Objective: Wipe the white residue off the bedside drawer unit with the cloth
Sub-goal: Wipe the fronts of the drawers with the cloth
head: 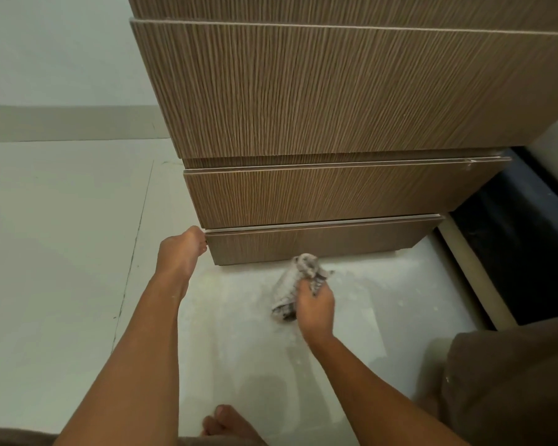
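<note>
While left hand [181,252] is pinching bottom drawer [310,244] corner at 9 o'clock, likely steadying it, right hand [314,309] is clenching bunched cloth [298,281] at 6 o'clock, ready for wiping

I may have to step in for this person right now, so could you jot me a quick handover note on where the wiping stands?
Left hand: gripping the left end of the bottom drawer, at its top corner.
Right hand: closed on the bunched cloth, held low by the floor in front of that drawer, not clearly touching the wood.
Done: the drawer fronts look mostly clean.
Left: a white smear at the middle drawer's top right corner. White dust also lies on the floor below.
</note>
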Available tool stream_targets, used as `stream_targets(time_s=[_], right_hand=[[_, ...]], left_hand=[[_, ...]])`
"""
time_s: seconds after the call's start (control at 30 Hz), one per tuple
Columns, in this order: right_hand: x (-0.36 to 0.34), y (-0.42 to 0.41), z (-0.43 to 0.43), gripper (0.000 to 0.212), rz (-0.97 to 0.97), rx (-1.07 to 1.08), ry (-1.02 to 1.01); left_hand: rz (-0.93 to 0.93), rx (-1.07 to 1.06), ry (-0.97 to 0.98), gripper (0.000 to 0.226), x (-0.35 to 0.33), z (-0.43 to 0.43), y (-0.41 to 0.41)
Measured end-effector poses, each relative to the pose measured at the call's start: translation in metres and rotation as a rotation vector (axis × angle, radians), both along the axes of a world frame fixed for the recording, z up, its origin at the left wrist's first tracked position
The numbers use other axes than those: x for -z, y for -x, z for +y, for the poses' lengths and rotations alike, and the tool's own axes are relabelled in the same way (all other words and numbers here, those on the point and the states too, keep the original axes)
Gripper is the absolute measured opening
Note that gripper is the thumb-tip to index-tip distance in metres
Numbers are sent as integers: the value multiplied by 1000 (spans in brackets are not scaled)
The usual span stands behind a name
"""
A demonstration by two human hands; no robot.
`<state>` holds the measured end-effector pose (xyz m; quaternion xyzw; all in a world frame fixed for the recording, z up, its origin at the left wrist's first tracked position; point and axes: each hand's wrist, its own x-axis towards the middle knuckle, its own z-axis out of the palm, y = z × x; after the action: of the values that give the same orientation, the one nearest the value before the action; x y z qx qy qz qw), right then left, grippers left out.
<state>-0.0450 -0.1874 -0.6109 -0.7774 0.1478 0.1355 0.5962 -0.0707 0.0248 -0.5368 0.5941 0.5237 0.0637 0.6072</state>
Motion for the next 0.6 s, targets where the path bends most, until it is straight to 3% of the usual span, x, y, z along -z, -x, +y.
stream_targets(time_s=[0.1, 0.17, 0.4, 0.6], right_hand=[[11, -20, -19, 30, 25, 380, -1], [16, -37, -27, 34, 45, 483, -7], [14, -87, -16, 40, 36, 343, -7], [22, -60, 10, 32, 88, 196, -4]], left_hand=[[-15, 17, -5, 24, 1, 1, 0], [-16, 11, -2, 20, 1, 1, 0], [-17, -20, 6, 22, 3, 0, -2], [-23, -41, 3, 23, 1, -3, -1]])
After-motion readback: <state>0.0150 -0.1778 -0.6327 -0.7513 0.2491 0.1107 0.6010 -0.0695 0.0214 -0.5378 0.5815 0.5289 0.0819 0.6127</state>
